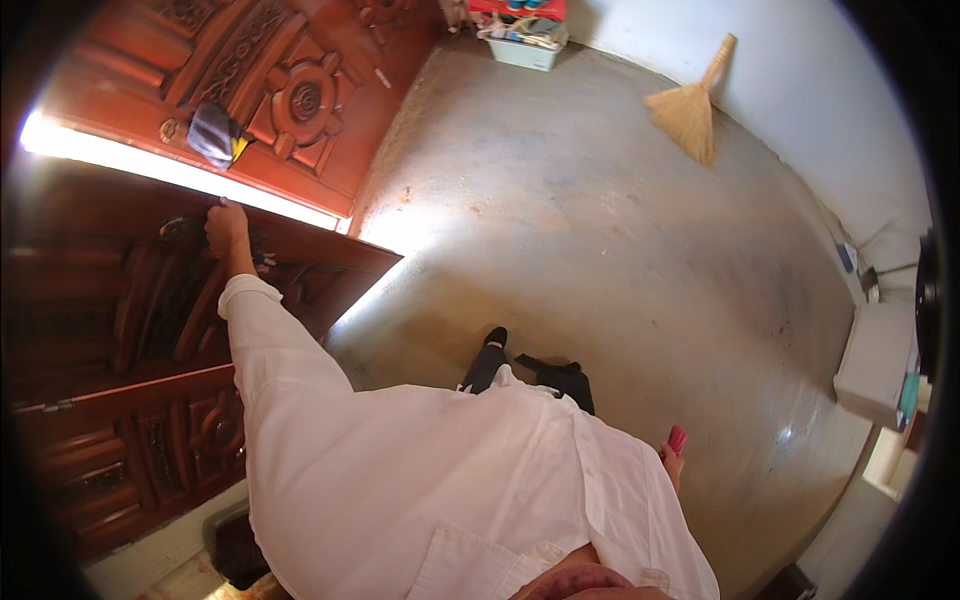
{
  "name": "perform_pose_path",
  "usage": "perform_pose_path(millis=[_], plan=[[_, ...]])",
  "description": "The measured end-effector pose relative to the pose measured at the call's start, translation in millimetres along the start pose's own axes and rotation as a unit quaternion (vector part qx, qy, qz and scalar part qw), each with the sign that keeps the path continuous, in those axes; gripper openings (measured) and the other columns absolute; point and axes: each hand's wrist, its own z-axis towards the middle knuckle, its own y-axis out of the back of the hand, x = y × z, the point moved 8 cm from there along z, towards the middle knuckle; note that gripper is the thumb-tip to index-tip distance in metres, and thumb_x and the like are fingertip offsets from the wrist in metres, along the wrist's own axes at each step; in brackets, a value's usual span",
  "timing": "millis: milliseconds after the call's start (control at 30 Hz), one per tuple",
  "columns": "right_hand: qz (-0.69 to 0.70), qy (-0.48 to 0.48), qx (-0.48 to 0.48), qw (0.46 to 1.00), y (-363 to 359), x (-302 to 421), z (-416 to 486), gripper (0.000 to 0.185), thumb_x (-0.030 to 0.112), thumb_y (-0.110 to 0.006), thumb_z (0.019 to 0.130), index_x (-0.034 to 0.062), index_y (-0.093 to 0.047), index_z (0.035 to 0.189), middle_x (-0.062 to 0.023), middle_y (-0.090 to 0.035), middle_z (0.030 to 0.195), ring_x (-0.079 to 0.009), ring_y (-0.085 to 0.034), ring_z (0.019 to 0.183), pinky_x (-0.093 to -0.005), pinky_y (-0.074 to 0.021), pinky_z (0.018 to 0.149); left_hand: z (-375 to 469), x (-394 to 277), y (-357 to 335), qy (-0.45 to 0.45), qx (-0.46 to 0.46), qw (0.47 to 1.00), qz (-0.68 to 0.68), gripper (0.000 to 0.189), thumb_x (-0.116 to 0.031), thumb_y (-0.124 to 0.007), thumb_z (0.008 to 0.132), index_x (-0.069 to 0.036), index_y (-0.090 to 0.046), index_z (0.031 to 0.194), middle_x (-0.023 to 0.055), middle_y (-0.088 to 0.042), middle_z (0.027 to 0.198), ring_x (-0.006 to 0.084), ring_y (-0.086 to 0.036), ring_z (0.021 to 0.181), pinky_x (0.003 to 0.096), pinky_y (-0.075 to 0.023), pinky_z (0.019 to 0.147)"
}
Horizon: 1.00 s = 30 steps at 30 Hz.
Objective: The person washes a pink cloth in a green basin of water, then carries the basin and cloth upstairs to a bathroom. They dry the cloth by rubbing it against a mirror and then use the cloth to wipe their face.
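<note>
My left hand [226,229], at the end of a stretched arm in a rolled white sleeve, is on a dark red carved wooden door leaf [135,277], by its edge near the metal lock hardware. The leaf stands ajar, with bright light in the gap between it and the other carved door leaf [307,97]. A dark cloth with a yellow part [214,136] hangs at that other leaf's handle. Keys appear to hang just below my left hand. My right hand [673,461], low at my right side and partly hidden by my shirt, holds a pink object [677,439] of unclear kind.
A straw broom [686,112] leans against the white wall. A pale plastic basket [523,54] filled with mixed items stands at the far end of the concrete floor [555,210]. On the right are a grey box [876,360] and cables. A dark object [240,547] lies at lower left.
</note>
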Motion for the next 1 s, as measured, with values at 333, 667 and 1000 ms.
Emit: perform_pose_path(millis=[333, 667, 1000], plan=[[0.065, -0.039, 0.013, 0.997, 175, -1, 106, 0.021, 0.022, -0.077, 0.086, 0.0115, -0.060, 0.081, -0.0007, -0.055, 0.062, -0.0138, -0.053, 0.048, -0.0293, -0.0403, 0.039, -184, -160, -146, -0.080, 0.418, 0.815, -0.393, 0.036, -0.032, -0.057, 0.095, -0.005, -0.061, 0.118, 0.0115, -0.061, 0.119, 0.0259, -0.059, 0.107, 0.0448, -0.0557, 0.075], [0.351, 0.003, -0.127, 0.928, 365, 67, 166, 0.031, 0.029, -0.078, 0.089, 0.0125, -0.056, 0.074, 0.0019, -0.055, 0.061, -0.0103, -0.053, 0.047, -0.0282, -0.0397, 0.039, -1032, -420, -136, -0.711, 0.471, 0.523, -0.012, 0.077, -0.048, -0.065, 0.092, -0.003, -0.044, 0.151, 0.0218, -0.040, 0.157, 0.0359, -0.036, 0.147, 0.0528, -0.0221, 0.123], [0.517, 0.120, 0.146, 0.835, 537, 169, 181, 0.027, 0.038, -0.072, 0.095, 0.0162, -0.058, 0.087, 0.0039, -0.052, 0.066, -0.0064, -0.045, 0.052, -0.0239, -0.0323, 0.043, -1609, -388, 409, -0.864, 0.288, -0.202, -0.361, 0.066, -0.012, -0.074, 0.082, -0.013, -0.050, 0.143, 0.0166, -0.052, 0.140, 0.0384, -0.052, 0.127, 0.0473, -0.0451, 0.104]])
